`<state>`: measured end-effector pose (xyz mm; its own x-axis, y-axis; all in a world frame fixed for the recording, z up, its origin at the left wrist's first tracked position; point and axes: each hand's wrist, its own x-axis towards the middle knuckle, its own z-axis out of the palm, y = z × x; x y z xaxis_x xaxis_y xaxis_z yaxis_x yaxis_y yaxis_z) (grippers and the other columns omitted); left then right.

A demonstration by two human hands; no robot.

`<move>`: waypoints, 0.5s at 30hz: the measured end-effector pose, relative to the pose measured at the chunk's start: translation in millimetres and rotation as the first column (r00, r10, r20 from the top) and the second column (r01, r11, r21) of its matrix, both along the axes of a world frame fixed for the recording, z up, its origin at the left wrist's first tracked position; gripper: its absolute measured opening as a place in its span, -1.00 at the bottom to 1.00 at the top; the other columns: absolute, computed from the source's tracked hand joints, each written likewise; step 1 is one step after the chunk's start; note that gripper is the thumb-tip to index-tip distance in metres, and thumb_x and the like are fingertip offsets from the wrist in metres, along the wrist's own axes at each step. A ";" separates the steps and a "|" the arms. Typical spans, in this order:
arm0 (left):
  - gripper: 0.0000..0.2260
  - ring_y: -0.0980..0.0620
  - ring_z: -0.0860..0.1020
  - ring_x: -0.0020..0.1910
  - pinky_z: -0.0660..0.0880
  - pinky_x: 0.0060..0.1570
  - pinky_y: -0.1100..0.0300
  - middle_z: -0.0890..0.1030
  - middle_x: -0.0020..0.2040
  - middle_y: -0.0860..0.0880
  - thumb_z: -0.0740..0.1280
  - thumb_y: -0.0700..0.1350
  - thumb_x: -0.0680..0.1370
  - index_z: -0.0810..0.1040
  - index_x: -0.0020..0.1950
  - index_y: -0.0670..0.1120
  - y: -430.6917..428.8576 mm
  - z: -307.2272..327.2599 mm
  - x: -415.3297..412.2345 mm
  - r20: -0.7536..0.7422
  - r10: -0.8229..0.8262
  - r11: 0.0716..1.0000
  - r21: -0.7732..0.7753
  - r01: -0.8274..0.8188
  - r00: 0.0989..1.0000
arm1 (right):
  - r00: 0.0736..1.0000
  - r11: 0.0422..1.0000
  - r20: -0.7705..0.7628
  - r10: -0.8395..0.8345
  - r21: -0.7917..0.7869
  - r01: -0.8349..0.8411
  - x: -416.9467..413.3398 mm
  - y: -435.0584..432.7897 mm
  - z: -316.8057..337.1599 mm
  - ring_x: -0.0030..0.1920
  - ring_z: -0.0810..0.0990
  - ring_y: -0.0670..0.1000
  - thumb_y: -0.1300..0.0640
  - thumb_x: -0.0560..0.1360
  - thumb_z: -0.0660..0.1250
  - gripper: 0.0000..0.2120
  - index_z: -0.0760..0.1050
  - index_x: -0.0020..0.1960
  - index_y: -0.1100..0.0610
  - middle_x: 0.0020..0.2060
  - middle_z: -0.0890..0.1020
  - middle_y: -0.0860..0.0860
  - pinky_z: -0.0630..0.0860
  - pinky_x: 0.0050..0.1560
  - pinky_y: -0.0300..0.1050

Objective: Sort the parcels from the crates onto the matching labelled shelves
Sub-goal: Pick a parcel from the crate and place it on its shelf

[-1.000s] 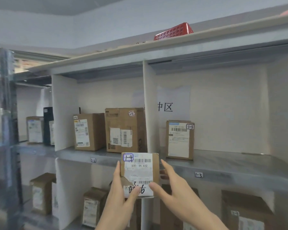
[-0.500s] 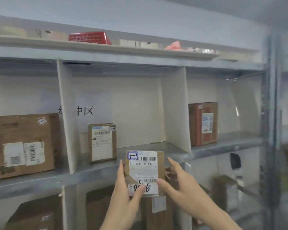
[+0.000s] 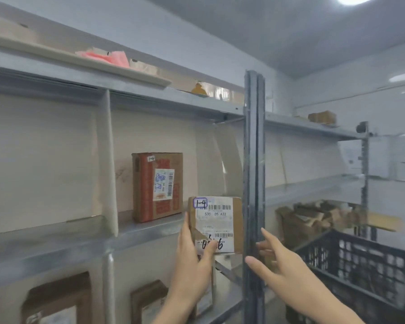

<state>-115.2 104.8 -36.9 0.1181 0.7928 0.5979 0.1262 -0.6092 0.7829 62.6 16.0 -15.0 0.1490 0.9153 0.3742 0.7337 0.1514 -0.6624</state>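
A small brown parcel (image 3: 220, 220) with a white label marked "1-4" is held upright in front of the metal shelf (image 3: 150, 230). My left hand (image 3: 192, 258) grips its lower left side, thumb across the label. My right hand (image 3: 276, 263) has come off the parcel; its fingers are spread and lie just right of it, by the grey upright post (image 3: 254, 174). In the shelf bay behind stands a red-and-brown box (image 3: 157, 185) with a "1-4" tag.
White dividers (image 3: 109, 164) split the shelf into bays. More brown boxes (image 3: 61, 300) sit on the lower shelf. A black plastic crate (image 3: 360, 265) stands at the right, with cardboard parcels (image 3: 313, 218) behind it. Pink wrapping (image 3: 105, 57) lies on the top shelf.
The view has swung right along the shelf, bringing the "1-4" bay and the upright post beside the parcel. My right hand has let go of the parcel and opened; my left still holds it.
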 end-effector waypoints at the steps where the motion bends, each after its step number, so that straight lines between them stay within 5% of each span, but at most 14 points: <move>1: -0.32 0.52 0.30 0.26 0.18 0.13 0.65 0.31 0.46 0.21 0.35 -0.12 0.58 0.04 0.58 0.12 5.9 4.1 16.5 0.028 -0.010 1.000 -0.014 0.011 1.000 | 1.000 1.000 0.017 -0.001 -0.010 0.001 16.9 4.0 1.8 0.28 0.42 -0.21 -0.70 0.05 0.02 0.24 -0.06 0.57 -0.05 0.36 0.41 -0.15 0.36 0.34 -0.20; 7: -0.19 0.19 0.27 0.45 0.17 0.37 0.27 0.16 0.52 0.27 0.30 -0.12 0.61 -0.22 0.46 0.47 54.0 18.2 80.0 0.045 -0.004 0.998 0.067 0.001 0.999 | 0.999 1.000 0.042 -0.022 -0.019 0.023 84.6 49.0 7.4 0.30 0.41 -0.18 -0.31 0.41 0.22 -0.12 -0.08 0.57 -0.03 0.35 0.41 -0.16 0.37 0.37 -0.13; 10: -0.20 0.34 0.10 0.46 0.07 0.36 0.36 0.09 0.54 0.30 0.30 -0.11 0.61 -0.23 0.45 0.46 87.0 22.3 100.0 0.026 0.053 0.990 0.133 -0.056 0.998 | 0.997 1.000 0.075 0.004 -0.004 -0.004 98.4 84.7 10.6 0.31 0.40 -0.17 -0.28 0.45 0.23 -0.15 -0.10 0.57 -0.04 0.36 0.40 -0.16 0.34 0.39 -0.14; 15: -0.19 0.24 0.04 0.53 0.03 0.45 0.09 0.04 0.57 0.27 0.30 -0.09 0.61 -0.25 0.47 0.44 151.5 29.4 121.0 0.021 0.091 0.978 0.188 -0.093 0.996 | 0.991 0.998 0.129 0.039 0.042 -0.045 107.9 155.3 19.9 0.36 0.37 -0.15 -0.22 0.50 0.25 -0.19 -0.11 0.57 -0.04 0.40 0.37 -0.14 0.33 0.40 -0.16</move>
<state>5.8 256.3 -7.5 0.0414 0.6729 0.7386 0.1797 -0.7322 0.6570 170.5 171.3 4.9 0.0589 0.9018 0.4282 0.8046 0.2110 -0.5550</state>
